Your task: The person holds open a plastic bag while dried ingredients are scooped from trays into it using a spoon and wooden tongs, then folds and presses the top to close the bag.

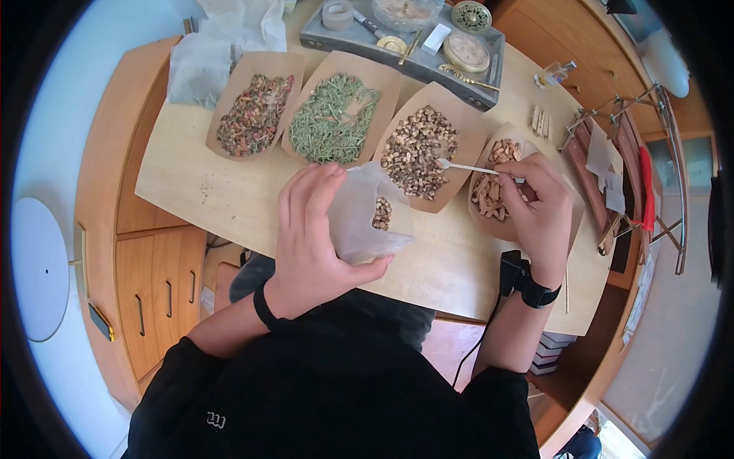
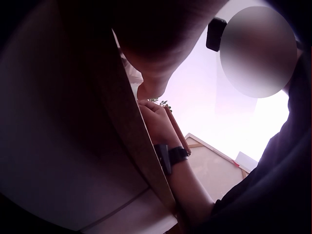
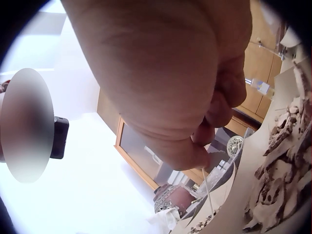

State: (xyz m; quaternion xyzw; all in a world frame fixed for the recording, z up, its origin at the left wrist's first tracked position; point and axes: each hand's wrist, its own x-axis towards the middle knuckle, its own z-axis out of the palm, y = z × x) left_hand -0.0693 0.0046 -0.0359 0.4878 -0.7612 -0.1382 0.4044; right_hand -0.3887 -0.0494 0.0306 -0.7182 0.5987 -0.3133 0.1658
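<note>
My left hand (image 1: 306,245) holds a translucent white pouch (image 1: 355,218) near the front of the table, with the thumb along its lower side. Small brown chopped pieces (image 1: 381,214) show in the pouch's opening. My right hand (image 1: 543,203) pinches the thin handle of a small white spoon (image 1: 462,166) between thumb and fingers. The spoon's bowl is over the paper tray (image 1: 462,115) of chopped brown dried pieces. Beneath the right hand is a paper tray (image 1: 569,214) of pale dried slices (image 1: 489,196), partly hidden by that hand.
Further left stand a paper tray (image 1: 391,84) of green dried herb and another (image 1: 256,63) of red-brown dried flowers. Translucent bags (image 1: 200,65) lie behind them. A grey tray (image 1: 336,42) with dishes and tools is at the back. A metal-framed rack (image 1: 623,145) stands right.
</note>
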